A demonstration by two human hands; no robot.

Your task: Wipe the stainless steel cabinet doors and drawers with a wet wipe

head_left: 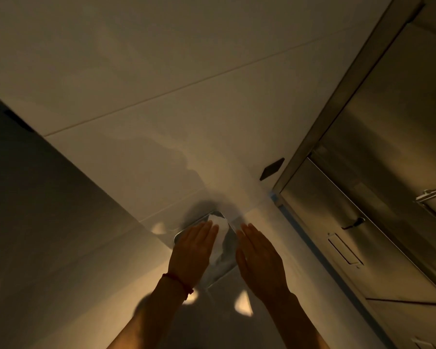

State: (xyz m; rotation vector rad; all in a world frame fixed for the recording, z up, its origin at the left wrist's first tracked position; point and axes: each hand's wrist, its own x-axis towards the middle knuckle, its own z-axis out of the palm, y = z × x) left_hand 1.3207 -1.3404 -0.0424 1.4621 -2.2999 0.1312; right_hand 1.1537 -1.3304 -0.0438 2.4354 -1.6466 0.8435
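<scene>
Your forearms are bare, no sleeves showing. Around the wrist of your left hand (191, 250) sits a thin red cord bracelet (179, 283) with a small knot or bead. Your right hand (259, 260) wears nothing.

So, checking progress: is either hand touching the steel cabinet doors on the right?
No. Both the left hand and right hand reach toward a metal tray, away from the cabinet doors.

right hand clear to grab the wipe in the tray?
Probably yes. The right hand hovers open beside the white wipe in the metal tray, with nothing between them; the left hand flanks the other side.
</scene>
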